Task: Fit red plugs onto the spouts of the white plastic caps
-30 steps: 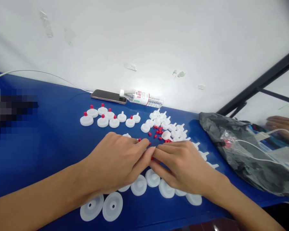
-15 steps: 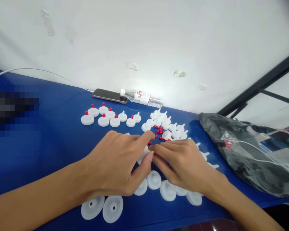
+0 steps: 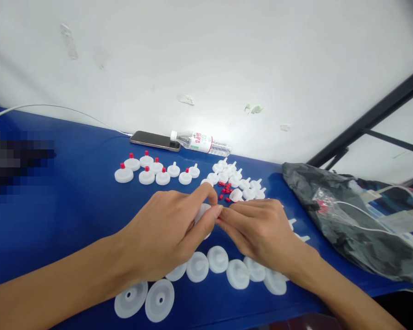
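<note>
Over the middle of the blue table, my left hand (image 3: 172, 224) is closed around a white plastic cap (image 3: 202, 213), mostly covered by the fingers. My right hand (image 3: 261, 224) has its fingertips pressed together against the left thumb tip; what they pinch is hidden. Small red caps (image 3: 225, 189) lie just beyond the hands, beside a cluster of white spouted caps (image 3: 230, 170). At the back left stand several white caps, most with red tips (image 3: 124, 175). Nearer the front edge lie upturned translucent caps (image 3: 218, 259) and two discs with centre holes (image 3: 160, 300).
A phone (image 3: 154, 140) with a white cable and a clear bottle (image 3: 203, 142) lie along the wall. On the right is a dark plastic bag (image 3: 344, 229) with packets and a cable on it, near a black metal frame (image 3: 368, 120).
The left fingers have shifted and curled more around the white cap, which has tilted. The fingertips remain together. The view has moved slightly.
</note>
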Available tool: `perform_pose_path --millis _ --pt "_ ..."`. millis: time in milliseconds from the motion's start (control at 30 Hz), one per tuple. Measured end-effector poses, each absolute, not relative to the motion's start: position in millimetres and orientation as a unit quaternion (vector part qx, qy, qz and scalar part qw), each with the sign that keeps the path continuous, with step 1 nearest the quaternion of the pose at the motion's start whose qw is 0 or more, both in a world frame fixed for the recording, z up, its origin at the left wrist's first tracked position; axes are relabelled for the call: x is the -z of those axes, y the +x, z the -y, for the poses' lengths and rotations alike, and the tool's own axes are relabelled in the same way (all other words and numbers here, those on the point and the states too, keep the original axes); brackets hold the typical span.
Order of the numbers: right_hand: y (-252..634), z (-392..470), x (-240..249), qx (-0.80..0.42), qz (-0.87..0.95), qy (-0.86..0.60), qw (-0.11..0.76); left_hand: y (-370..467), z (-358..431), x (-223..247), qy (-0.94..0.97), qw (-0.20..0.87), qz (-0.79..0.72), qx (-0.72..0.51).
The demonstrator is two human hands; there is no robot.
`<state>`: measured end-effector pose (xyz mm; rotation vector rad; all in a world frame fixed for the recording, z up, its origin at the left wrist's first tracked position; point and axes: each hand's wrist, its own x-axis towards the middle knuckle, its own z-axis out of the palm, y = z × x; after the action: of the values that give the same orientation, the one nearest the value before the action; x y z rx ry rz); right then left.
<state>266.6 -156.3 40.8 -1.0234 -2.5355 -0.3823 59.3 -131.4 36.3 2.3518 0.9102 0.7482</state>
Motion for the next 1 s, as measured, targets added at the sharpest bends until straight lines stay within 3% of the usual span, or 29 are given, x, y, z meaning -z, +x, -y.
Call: perform_pose_path --millis 167,367,700,1000 --pt "265.2 158.8 -39.8 0.123 0.900 -0.370 0.196 60.2 130.0 -36.8 0.856 0.267 -0.345 -0.278" --pt "266.2 158.3 -40.2 0.086 0.891 -0.390 0.217 56.9 131.5 -34.4 0.891 0.150 -0.317 -0.287" --pt "264.9 157.9 -37.5 0.107 0.896 -0.363 0.233 55.2 123.0 -28.1 0.896 0.059 -0.335 -0.287" --pt "267.1 158.5 -39.6 0.079 0.880 -0.400 0.243 57.6 132.6 -34.4 0.888 0.099 -0.326 -0.310"
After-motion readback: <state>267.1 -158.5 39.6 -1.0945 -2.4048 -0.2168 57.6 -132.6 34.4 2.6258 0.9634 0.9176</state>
